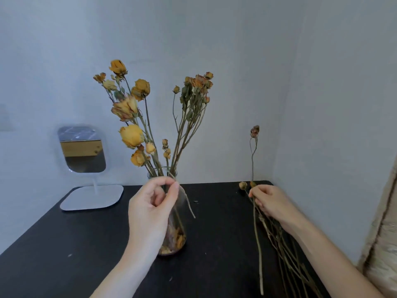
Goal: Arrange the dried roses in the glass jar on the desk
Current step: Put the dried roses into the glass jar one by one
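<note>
— Pinching! See the left hand? Its grip is closed, with thumb and first finger squeezed on a thin stem right at the mouth of the glass jar. That stem bends out and hangs down beside the jar.

— And the other one?

— Look at the right hand. Its grip is curled around a tall thin rose. That rose sticks straight up, with a small dark flower on top.

— Where is the jar?

— It stands on the black counter, near the middle, partly behind the left hand. Lots of dried roses are in it. Yellow ones lean to the left, and a brown bunch leans to the right. Old petals lie at the bottom of the jar.

— Are more roses waiting?

— Yes. A pile of loose stems lies on the counter under the right arm, by the right wall. One round bud lies just beside the right hand's fingers.

— What is that white thing?

— A small mirror on a white stand. It sits at the back left of the counter, well apart from the jar.
</note>
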Motion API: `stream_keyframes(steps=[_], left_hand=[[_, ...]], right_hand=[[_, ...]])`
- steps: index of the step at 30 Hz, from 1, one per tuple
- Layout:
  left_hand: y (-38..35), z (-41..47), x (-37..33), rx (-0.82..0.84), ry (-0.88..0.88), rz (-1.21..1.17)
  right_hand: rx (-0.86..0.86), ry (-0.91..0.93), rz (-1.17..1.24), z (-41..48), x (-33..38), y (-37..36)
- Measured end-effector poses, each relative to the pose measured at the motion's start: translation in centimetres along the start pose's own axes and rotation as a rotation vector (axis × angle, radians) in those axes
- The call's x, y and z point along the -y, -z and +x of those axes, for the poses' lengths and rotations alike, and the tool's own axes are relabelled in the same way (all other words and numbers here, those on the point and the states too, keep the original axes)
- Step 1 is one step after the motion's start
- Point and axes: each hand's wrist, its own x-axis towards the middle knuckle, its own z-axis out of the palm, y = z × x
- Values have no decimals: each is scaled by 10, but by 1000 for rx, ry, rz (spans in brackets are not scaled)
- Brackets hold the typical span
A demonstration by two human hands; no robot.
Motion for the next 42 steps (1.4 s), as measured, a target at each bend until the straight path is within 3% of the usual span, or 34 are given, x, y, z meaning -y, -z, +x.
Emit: stream_keyframes(steps=[9, 19, 32, 37, 42], left_hand=[[31, 47, -25, -243, -180, 5], [19, 47, -5, -242, -207, 141], [4, 35, 31, -239, -83, 412], [11, 26, 47, -216, -74, 367], [18, 24, 66, -150, 80, 321]], right_hand=[[43, 71, 16, -1, 20, -31], [56, 87, -6, -6, 27, -28], [74, 58, -4, -1, 17, -34], [87, 86, -2, -3, 23, -35], [95, 149, 42, -5, 42, -37]])
